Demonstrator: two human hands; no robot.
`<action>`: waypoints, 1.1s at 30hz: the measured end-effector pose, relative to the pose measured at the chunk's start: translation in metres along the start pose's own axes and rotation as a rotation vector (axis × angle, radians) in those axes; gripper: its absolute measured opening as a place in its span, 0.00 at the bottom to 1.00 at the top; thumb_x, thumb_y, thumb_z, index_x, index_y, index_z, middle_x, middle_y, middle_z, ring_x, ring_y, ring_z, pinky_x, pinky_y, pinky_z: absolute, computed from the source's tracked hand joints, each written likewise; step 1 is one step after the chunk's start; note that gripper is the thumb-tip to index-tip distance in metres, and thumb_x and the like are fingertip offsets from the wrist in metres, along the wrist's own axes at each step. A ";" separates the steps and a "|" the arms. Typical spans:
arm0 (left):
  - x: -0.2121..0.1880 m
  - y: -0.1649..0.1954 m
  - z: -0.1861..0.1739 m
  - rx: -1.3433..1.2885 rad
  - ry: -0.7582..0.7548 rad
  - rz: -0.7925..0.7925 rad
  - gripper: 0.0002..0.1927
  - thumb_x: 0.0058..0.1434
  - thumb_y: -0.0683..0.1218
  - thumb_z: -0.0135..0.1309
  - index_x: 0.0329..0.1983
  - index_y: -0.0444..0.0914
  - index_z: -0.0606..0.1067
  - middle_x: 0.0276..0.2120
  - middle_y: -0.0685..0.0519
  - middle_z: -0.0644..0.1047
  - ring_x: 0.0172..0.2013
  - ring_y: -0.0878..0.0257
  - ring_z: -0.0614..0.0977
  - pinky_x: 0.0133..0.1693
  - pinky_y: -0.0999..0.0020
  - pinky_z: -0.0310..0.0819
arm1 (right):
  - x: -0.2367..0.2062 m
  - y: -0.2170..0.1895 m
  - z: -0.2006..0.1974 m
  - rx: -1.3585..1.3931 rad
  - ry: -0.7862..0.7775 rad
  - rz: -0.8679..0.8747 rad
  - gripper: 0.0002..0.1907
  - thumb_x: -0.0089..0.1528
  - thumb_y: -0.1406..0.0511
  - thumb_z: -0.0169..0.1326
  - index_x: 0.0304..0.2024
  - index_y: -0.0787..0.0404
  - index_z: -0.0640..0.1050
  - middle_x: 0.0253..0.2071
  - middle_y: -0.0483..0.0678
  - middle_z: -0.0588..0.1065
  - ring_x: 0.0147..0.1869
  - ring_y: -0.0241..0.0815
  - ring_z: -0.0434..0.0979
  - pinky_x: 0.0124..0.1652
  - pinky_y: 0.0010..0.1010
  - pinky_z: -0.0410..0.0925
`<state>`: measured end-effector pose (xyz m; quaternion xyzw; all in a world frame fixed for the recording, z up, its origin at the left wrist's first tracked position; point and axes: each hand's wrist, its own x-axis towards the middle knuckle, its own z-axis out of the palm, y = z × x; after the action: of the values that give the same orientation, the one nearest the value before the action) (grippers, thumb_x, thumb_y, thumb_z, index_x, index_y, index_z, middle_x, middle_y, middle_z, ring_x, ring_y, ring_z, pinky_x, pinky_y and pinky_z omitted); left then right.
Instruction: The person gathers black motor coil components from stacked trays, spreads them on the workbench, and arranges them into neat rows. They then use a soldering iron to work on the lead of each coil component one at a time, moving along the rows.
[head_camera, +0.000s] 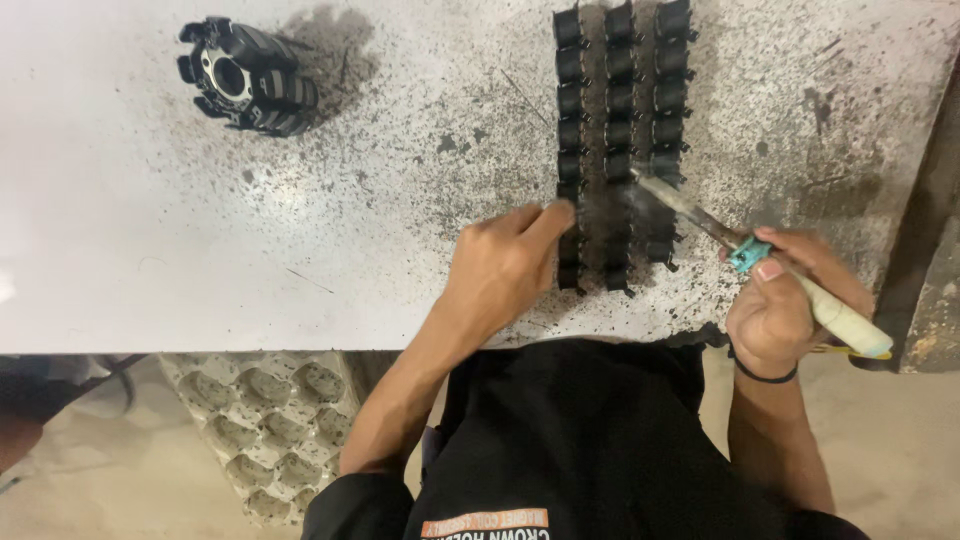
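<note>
Our left hand (505, 262) presses its spread fingers on the rows of small black parts (618, 140) on the tabletop (150, 220); our right hand (785, 300) grips a brush (760, 255), its tip seemingly coating one part. Next comes steady strokes along each row.

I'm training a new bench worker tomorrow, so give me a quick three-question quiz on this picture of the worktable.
1. True or false: the right hand holds a brush whose tip reaches the rows of small black parts.
2. How many rows do the small black parts form? A) two B) three C) five
3. Fill in: the left hand presses its fingers on the ______ row as the picture shows it.

Key
1. True; the brush has a pale handle and a teal collar.
2. B.
3. Left. The round black cutter head lies apart at the far left of the table.
</note>
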<state>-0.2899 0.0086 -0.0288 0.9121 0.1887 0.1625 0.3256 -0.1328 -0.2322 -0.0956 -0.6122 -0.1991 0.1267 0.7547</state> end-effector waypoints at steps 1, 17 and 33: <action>-0.002 0.004 -0.017 -0.009 -0.040 0.001 0.11 0.62 0.34 0.56 0.47 0.34 0.79 0.26 0.52 0.77 0.22 0.61 0.79 0.22 0.66 0.72 | 0.001 0.005 -0.002 -0.002 0.025 -0.048 0.10 0.66 0.68 0.61 0.45 0.71 0.79 0.41 0.60 0.78 0.37 0.47 0.76 0.41 0.32 0.71; 0.013 -0.032 0.038 0.064 0.148 -0.057 0.15 0.59 0.34 0.59 0.48 0.40 0.83 0.37 0.53 0.76 0.25 0.62 0.80 0.24 0.67 0.75 | 0.006 -0.006 0.038 -0.384 -0.203 -0.023 0.15 0.67 0.65 0.58 0.46 0.76 0.80 0.42 0.61 0.80 0.41 0.44 0.81 0.41 0.26 0.73; 0.025 -0.030 0.038 0.086 0.030 -0.053 0.12 0.59 0.34 0.55 0.44 0.35 0.82 0.37 0.49 0.76 0.26 0.57 0.83 0.26 0.64 0.78 | 0.000 0.012 0.032 -0.146 -0.110 0.066 0.14 0.67 0.68 0.59 0.47 0.77 0.80 0.39 0.58 0.79 0.37 0.40 0.80 0.39 0.24 0.71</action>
<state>-0.2592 0.0208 -0.0720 0.9175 0.2244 0.1593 0.2873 -0.1467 -0.2020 -0.1024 -0.6639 -0.2284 0.1701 0.6915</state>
